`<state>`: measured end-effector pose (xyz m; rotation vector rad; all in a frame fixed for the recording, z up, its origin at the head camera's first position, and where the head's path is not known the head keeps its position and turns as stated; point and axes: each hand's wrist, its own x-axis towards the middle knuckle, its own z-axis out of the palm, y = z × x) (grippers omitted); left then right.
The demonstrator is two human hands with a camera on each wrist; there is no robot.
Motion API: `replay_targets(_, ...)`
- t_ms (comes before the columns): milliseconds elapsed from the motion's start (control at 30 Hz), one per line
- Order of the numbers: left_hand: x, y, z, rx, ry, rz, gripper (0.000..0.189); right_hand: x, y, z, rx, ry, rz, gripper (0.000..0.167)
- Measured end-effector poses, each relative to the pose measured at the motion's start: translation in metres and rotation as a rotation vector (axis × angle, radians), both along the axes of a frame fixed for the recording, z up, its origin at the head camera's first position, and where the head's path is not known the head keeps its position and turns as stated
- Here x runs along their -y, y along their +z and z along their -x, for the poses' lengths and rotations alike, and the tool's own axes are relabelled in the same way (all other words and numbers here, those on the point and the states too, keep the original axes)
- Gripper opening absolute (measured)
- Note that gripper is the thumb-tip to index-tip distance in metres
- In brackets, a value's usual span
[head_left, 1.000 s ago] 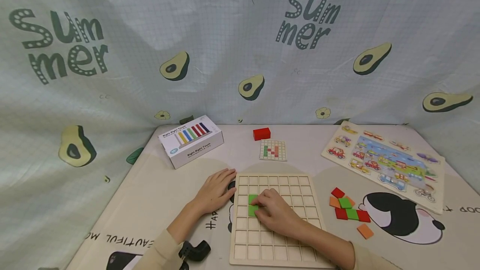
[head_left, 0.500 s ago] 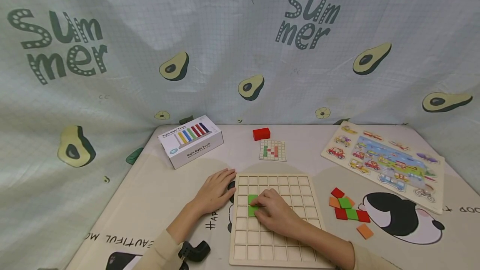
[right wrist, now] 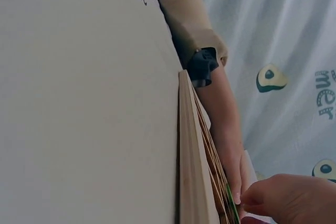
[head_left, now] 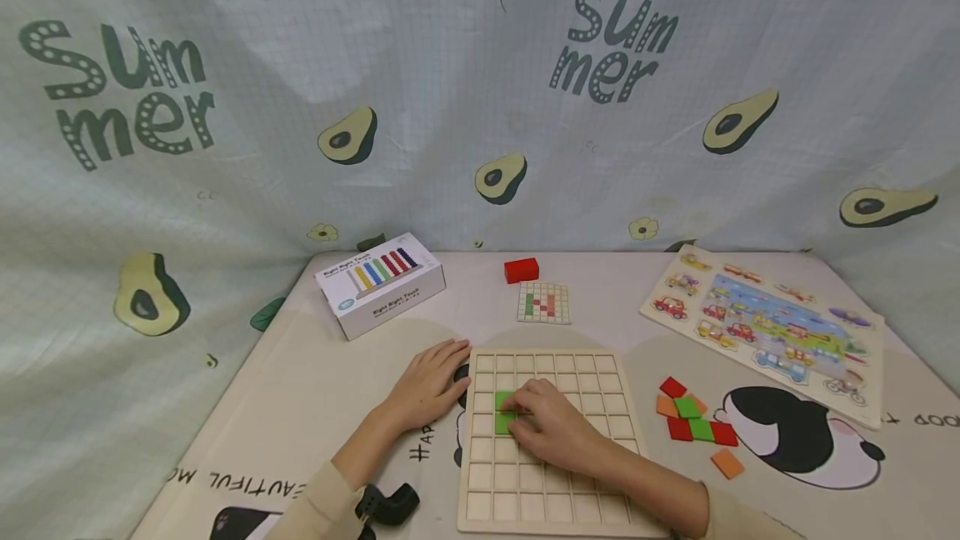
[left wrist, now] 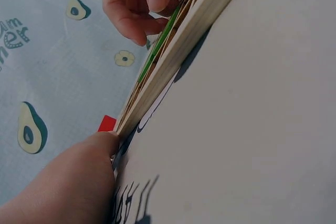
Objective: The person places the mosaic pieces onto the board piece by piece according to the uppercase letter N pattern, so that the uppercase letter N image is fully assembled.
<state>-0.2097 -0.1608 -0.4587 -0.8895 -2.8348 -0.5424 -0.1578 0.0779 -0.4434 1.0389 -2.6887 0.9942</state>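
A light wooden board [head_left: 480, 507] with a grid of square cells lies in front of me. Two green square tiles [head_left: 501, 397] sit one behind the other in cells on its left side. Over them is my right hand [head_left: 558, 427], its fingers curled, with index finger and thumb at the nearer green tile. My left hand [head_left: 423, 386] rests flat on the table, fingertips and thumb at the board's left edge. The left wrist view shows a green tile's edge [left wrist: 160, 45] under the right hand's fingertips. Part of the nearer tile is covered by that hand.
Several loose red, green and orange tiles [head_left: 702, 429] lie right of the board. Behind it are a small pattern card [head_left: 543, 302] and a red block [head_left: 521, 271]. A white box [head_left: 382, 283] stands back left; a vehicle picture puzzle [head_left: 765, 332] lies at right.
Both hands and the tiles keep their places on the board. Only the head view has shifted slightly.
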Motion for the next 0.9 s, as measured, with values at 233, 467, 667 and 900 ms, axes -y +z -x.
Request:
replay_targets(233,0.001,-0.002,0.0,-0.019,-0.003,0.001,0.053,-0.006,0.009,0.0,0.013,-0.018,0.024,0.015)
replay_targets(467,0.001,-0.001,0.0,-0.016,-0.003,0.0,0.052,-0.024,0.018,-0.003,0.029,-0.048,0.04,0.019)
replay_targets(667,-0.001,0.001,-0.002,0.007,0.002,0.0,0.053,-0.048,0.02,-0.005,-0.037,-0.068,0.033,0.022)
replay_targets(900,-0.001,0.001,-0.002,-0.009,-0.002,-0.003,0.052,-0.074,0.024,-0.006,-0.099,-0.125,-0.043,0.026)
